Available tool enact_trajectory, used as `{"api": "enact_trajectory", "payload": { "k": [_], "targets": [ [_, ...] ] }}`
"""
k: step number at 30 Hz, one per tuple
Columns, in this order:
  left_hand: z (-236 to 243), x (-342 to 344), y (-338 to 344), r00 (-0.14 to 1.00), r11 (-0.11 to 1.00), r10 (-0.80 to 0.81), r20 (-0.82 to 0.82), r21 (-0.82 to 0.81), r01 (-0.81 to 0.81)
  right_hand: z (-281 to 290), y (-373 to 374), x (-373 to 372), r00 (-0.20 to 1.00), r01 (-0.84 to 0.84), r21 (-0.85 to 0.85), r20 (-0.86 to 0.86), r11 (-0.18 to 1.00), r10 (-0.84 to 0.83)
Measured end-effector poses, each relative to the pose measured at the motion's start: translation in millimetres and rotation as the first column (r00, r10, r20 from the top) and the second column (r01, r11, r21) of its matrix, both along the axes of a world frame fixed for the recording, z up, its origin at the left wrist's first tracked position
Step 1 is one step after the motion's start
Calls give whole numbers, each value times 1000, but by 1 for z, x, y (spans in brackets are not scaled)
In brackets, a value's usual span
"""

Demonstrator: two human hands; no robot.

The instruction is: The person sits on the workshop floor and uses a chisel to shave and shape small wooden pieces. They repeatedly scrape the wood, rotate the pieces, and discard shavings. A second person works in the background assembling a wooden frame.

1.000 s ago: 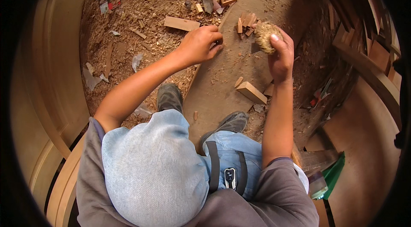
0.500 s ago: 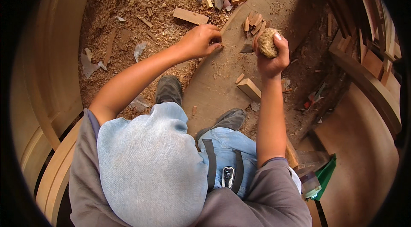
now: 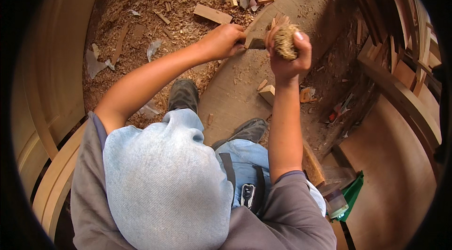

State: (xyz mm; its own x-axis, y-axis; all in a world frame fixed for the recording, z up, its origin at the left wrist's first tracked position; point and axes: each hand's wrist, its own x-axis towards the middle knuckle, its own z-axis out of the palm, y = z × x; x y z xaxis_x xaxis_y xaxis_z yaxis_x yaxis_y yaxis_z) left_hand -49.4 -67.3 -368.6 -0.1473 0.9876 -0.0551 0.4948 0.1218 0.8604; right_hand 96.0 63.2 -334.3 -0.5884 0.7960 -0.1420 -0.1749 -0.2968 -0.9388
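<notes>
"Judging from where I stand, it's close hand-work with an edged tool, wouldn't you say?"

"I'd say so. See the bristly tan end (image 3: pixel 286 41) of the tool, up in the right hand (image 3: pixel 292 66)? A flat dark blade (image 3: pixel 257 43) shows on the far side of that fist, towards the other hand, and I take it for the same tool."

"So which step is it?"

"Lining the edge up, at a guess. It calls for a steady wrist, and fingertips kept clear of the blade."

"And how are the hands set?"

"The right is wrapped firmly around the tool, thumb up against the bristly end, above the curved wooden board (image 3: pixel 230 82). The left hand (image 3: pixel 223 41) is near the board's edge, just beside the blade, fingers curled and thumb brought in towards them. Whether it pinches some small bit, I can't tell."

"What's close by?"

"Small wood pieces (image 3: pixel 278 19) lie on the board, partly hidden behind the right fist. An offcut (image 3: pixel 213 13) rests among the shavings (image 3: pixel 181 35), just beyond the left knuckles."
</notes>
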Motion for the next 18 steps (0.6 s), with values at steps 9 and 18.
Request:
{"api": "enact_trajectory", "payload": {
  "k": [9, 18],
  "targets": [
    [-1, -1, -4, 1000, 999, -12, 1, 38, 12, 16, 7, -9, 991, -131, -128, -51, 983, 126],
    [-9, -4, -6, 1000, 1000, -19, -16, -12, 19, 19, -11, -19, 995, -100, -131, -14, 986, 99]
  ]
}}
